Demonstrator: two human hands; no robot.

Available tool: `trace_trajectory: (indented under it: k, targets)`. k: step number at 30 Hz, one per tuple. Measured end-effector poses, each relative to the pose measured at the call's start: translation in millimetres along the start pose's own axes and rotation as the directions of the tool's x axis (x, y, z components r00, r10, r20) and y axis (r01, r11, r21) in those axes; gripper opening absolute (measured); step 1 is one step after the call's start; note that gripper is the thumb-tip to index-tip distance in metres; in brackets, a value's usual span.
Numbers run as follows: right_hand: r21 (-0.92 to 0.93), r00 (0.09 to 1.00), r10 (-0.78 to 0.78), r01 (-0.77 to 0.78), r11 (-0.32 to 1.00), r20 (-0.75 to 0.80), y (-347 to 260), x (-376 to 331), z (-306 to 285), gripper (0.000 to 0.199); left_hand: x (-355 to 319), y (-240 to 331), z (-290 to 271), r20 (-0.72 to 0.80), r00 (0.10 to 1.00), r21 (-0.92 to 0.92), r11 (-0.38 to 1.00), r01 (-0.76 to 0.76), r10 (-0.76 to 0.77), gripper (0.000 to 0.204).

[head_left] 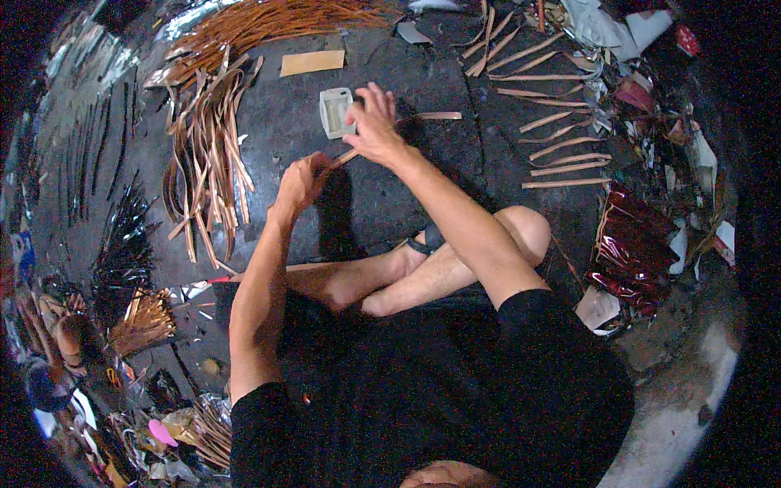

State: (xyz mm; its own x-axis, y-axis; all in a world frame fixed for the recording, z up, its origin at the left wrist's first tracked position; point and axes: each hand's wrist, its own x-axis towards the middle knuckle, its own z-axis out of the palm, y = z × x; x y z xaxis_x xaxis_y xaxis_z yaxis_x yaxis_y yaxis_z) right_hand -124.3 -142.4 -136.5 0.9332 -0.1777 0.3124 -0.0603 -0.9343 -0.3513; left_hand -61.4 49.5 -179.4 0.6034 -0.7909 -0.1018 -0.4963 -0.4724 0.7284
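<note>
My left hand (pixel 301 185) is closed around one end of a light brown flat strip (pixel 345 158), in front of my crossed legs. The strip slants up and to the right toward my right hand (pixel 378 128). That hand has its fingers spread, with the thumb side close to the strip; whether it touches the strip I cannot tell. Just beside its fingers is a small whitish translucent rectangular container (pixel 335 114) on the dark floor mat. Another length of strip (pixel 442 116) shows to the right of my right hand; whether it is the same piece is hidden.
A pile of similar strips (pixel 207 154) lies at the left. Several single strips (pixel 561 140) are laid out in a row at the right. Orange-brown thin rods (pixel 277 32) and a tan rectangular piece (pixel 312 63) lie beyond my hands. Shiny dark red sheets (pixel 634 248) sit at the right.
</note>
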Motion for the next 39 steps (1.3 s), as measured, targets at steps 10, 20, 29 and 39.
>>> trace_trajectory:
  k: [10, 20, 29, 39]
  targets:
    - [0.371, 0.823, 0.254, -0.475, 0.798, 0.508, 43.2, -109.8, 48.3, 0.056, 10.7, -3.7, 7.3, 0.003, 1.0, 0.013, 1.0, 0.014, -0.014, 0.024]
    - [0.135, 0.784, 0.027, -0.14, 0.981, 0.62, -115.0, -81.3, 93.4, 0.058, -38.5, -79.5, -85.8, -0.086, 0.947, 0.289, 0.902, 0.322, -0.31, 0.027]
    - [0.181, 0.725, -0.18, 0.078, 0.98, 0.665, -126.7, -92.1, 108.0, 0.03, -21.9, -58.7, -31.8, 0.005, 0.999, 0.229, 0.972, -0.047, 0.047, 0.028]
    - [0.332, 0.85, -0.01, -0.195, 0.923, 0.526, -8.3, -132.7, -52.4, 0.051, -20.5, -72.8, -40.9, 0.24, 0.971, 0.053, 0.999, -0.01, -0.003, 0.019]
